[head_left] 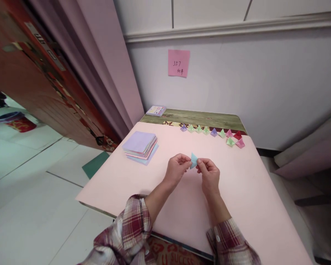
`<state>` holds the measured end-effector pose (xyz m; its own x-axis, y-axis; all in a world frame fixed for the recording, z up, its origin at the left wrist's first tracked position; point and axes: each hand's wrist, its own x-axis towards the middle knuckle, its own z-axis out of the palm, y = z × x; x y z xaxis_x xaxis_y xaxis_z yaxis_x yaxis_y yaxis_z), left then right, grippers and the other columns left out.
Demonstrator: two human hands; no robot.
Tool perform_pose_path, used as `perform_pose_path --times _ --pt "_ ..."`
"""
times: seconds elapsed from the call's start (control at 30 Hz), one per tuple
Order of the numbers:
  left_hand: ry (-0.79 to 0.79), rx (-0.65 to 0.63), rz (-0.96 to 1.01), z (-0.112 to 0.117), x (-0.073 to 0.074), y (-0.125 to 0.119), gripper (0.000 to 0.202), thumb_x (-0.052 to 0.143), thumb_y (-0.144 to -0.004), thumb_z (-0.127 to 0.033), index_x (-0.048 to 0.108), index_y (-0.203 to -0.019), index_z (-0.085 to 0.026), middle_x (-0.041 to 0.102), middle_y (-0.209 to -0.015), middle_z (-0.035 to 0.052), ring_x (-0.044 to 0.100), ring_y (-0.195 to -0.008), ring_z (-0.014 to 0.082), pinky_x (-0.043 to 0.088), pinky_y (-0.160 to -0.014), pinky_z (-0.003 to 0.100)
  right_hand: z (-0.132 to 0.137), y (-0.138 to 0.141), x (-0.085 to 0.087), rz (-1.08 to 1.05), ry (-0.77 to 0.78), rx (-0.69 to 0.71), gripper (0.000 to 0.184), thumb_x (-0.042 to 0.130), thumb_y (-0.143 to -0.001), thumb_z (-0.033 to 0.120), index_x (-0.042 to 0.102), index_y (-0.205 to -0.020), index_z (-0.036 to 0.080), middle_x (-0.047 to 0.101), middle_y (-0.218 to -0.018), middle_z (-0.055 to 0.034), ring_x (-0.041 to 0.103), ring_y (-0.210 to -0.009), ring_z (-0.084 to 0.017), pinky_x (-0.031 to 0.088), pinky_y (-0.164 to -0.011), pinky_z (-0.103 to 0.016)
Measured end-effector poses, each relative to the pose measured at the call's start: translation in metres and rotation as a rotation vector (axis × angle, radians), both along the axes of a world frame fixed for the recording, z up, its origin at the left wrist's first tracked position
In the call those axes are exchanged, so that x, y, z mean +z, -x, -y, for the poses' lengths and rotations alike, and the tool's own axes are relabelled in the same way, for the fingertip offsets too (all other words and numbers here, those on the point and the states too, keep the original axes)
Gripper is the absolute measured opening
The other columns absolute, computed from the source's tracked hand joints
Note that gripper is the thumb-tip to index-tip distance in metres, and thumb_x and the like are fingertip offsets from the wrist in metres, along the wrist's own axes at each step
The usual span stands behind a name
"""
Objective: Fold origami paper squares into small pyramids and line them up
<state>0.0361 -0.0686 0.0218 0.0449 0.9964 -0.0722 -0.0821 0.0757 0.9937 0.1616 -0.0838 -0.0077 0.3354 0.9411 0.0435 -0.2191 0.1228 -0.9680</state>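
Between my two hands is a small folded piece of light blue paper (pixel 193 160), triangular in outline and raised over the pink-covered table (pixel 143 184). My left hand (pixel 178 166) pinches its left edge between thumb and fingers. From the right, my right hand (pixel 209 173) grips the opposite side the same way. My fingertips cover part of the folds. Behind it, along the far edge, stands a row of small folded paper boats: purple (pixel 214 132), green (pixel 199 129), pink (pixel 240 142) and red (pixel 237 135) ones.
A stack of coloured paper squares (pixel 140 141) lies at the table's left. A paper packet (pixel 156 110) rests in the far left corner. A pink note (pixel 178 63) is stuck to the wall. Left of the table are a green sheet (pixel 95 164) on the floor and a red bin (pixel 20 122).
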Motion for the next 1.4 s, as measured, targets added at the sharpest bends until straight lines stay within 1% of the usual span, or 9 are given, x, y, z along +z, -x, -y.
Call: perform_pose_path --times 0.23,0.47,0.63,0.8,0.9,1.03,1.13,1.23,1.4 --pt "0.108 -0.023 0.088 0.002 0.005 0.002 0.021 0.074 -0.064 -0.028 0.059 -0.072 -0.016 0.057 -0.060 -0.0025 0.050 -0.054 0.0090 0.039 -0.052 0.022 0.001 0.004 0.001 0.069 -0.038 -0.031 0.023 0.071 -0.076 0.039 0.068 -0.079 0.016 0.063 -0.067 -0.0004 0.053 -0.059 -0.012 0.045 -0.054 -0.025" --pt "-0.062 0.074 -0.101 0.004 0.004 -0.004 0.017 0.073 -0.065 -0.025 0.060 -0.072 -0.016 0.059 -0.067 -0.0018 0.050 -0.056 0.0082 0.041 -0.053 0.021 0.005 0.011 0.001 0.379 -0.117 -0.260 0.024 0.066 -0.080 0.040 0.069 -0.082 0.016 0.069 -0.075 -0.0040 0.060 -0.064 -0.015 0.049 -0.063 -0.028" --pt "0.039 0.004 0.083 0.008 0.004 -0.008 0.026 0.077 -0.061 -0.028 0.056 -0.071 -0.017 0.055 -0.060 -0.0041 0.047 -0.048 0.0077 0.038 -0.044 0.021 0.008 0.011 0.001 0.457 -0.132 -0.304 0.023 0.064 -0.083 0.040 0.069 -0.085 0.018 0.070 -0.080 -0.0050 0.061 -0.068 -0.016 0.050 -0.067 -0.028" --pt "0.163 -0.065 0.217 0.008 0.007 -0.005 0.031 0.079 -0.062 -0.037 0.061 -0.075 -0.014 0.056 -0.061 -0.0020 0.051 -0.052 0.0094 0.040 -0.047 0.022 0.010 0.012 0.003 0.335 -0.145 -0.198 0.020 0.067 -0.081 0.039 0.069 -0.085 0.020 0.069 -0.080 -0.0057 0.061 -0.070 -0.018 0.051 -0.068 -0.032" --pt "0.183 -0.131 0.290 0.008 0.011 0.005 0.031 0.077 -0.066 -0.039 0.063 -0.077 -0.013 0.059 -0.068 0.0002 0.054 -0.057 0.0092 0.042 -0.053 0.023 0.009 0.009 0.007 0.173 -0.149 -0.033 0.020 0.069 -0.079 0.040 0.069 -0.082 0.020 0.067 -0.076 -0.0042 0.059 -0.066 -0.017 0.049 -0.062 -0.030" --pt "0.185 -0.333 0.315 0.007 0.017 0.022 0.026 0.075 -0.071 -0.035 0.062 -0.076 -0.013 0.059 -0.067 0.0007 0.054 -0.058 0.0089 0.042 -0.058 0.023 0.007 0.003 0.012 -0.127 0.036 0.232 0.025 0.070 -0.077 0.044 0.071 -0.084 0.020 0.059 -0.065 0.0002 0.050 -0.055 -0.011 0.042 -0.051 -0.025" --pt "0.179 -0.400 0.250 0.005 0.019 0.032 0.026 0.076 -0.070 -0.034 0.063 -0.078 -0.013 0.059 -0.066 0.0006 0.054 -0.057 0.0087 0.042 -0.058 0.023 0.005 0.000 0.013 -0.189 0.196 0.418 0.034 0.074 -0.072 0.045 0.072 -0.093 0.017 0.051 -0.056 0.0038 0.039 -0.047 -0.008 0.030 -0.042 -0.021" --pt "0.188 -0.409 0.191 0.003 0.019 0.039 0.031 0.079 -0.066 -0.036 0.065 -0.079 -0.011 0.061 -0.066 0.0016 0.055 -0.057 0.0096 0.042 -0.057 0.024 0.005 -0.001 0.012 -0.195 0.256 0.481 0.038 0.076 -0.069 0.047 0.073 -0.090 0.015 0.045 -0.051 0.0058 0.033 -0.045 -0.006 0.021 -0.039 -0.020" --pt "0.253 -0.438 0.159 0.004 0.017 0.046 0.033 0.082 -0.062 -0.036 0.067 -0.078 -0.010 0.063 -0.066 0.0031 0.056 -0.058 0.0100 0.044 -0.060 0.024 0.006 -0.004 0.012 -0.255 0.375 0.578 0.037 0.080 -0.064 0.048 0.065 -0.075 0.016 0.050 -0.052 0.0053 0.032 -0.040 -0.004 0.019 -0.037 -0.017"
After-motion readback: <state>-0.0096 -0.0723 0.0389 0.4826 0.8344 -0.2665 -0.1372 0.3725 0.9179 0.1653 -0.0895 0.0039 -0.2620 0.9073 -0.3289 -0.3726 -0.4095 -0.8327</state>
